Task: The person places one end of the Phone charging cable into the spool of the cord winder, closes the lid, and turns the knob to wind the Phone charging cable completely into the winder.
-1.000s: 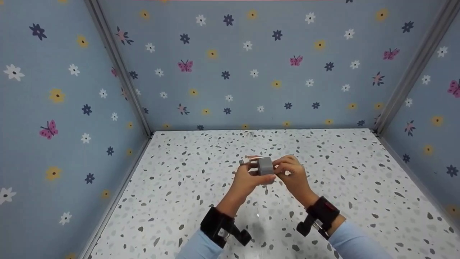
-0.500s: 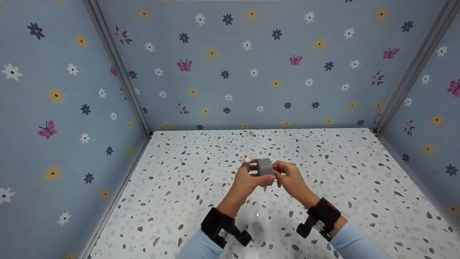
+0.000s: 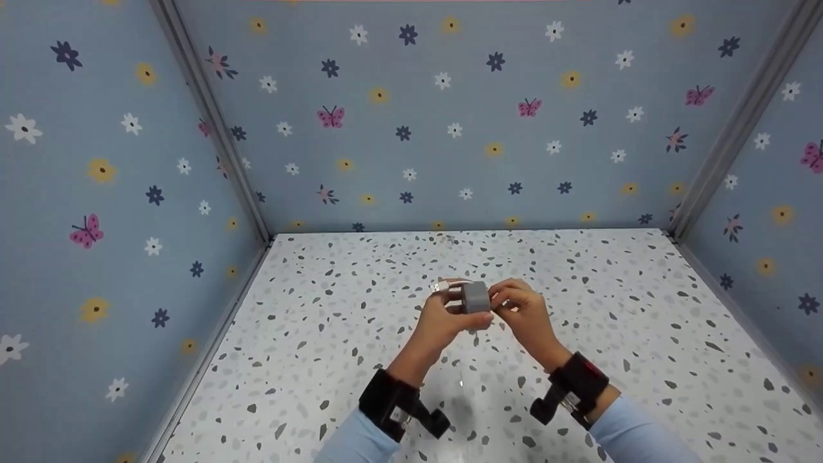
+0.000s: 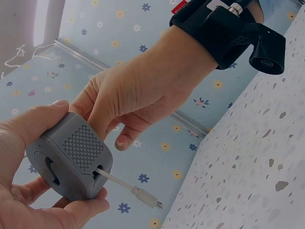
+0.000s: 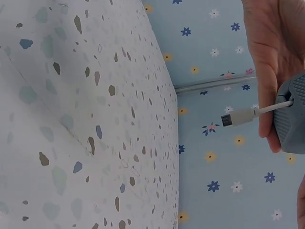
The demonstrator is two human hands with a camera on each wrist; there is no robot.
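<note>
A grey cable case (image 3: 476, 297) with rounded corners is up above the table, gripped by my left hand (image 3: 443, 321) between thumb and fingers. In the left wrist view it has a diamond-textured side and a round inset. From its slot comes a short pale cable ending in a micro-USB plug (image 4: 147, 198); the right wrist view shows this plug (image 5: 240, 117) too. Another white plug (image 3: 439, 287) lies along the left fingers in the head view. My right hand (image 3: 524, 315) has thumb and forefinger curled against the case's right side; what exactly they pinch is hidden.
Beneath the hands spreads a white speckled tabletop (image 3: 360, 373). Blue floral panels (image 3: 450, 116) enclose it at the back and both sides, with grey metal posts (image 3: 215, 116) in the corners. Each wrist wears a black camera strap (image 3: 389, 399).
My right fingers dipped lower along the right side of the case, then came back up to near their first place. The left hand keeps its grip; the case barely shifted.
</note>
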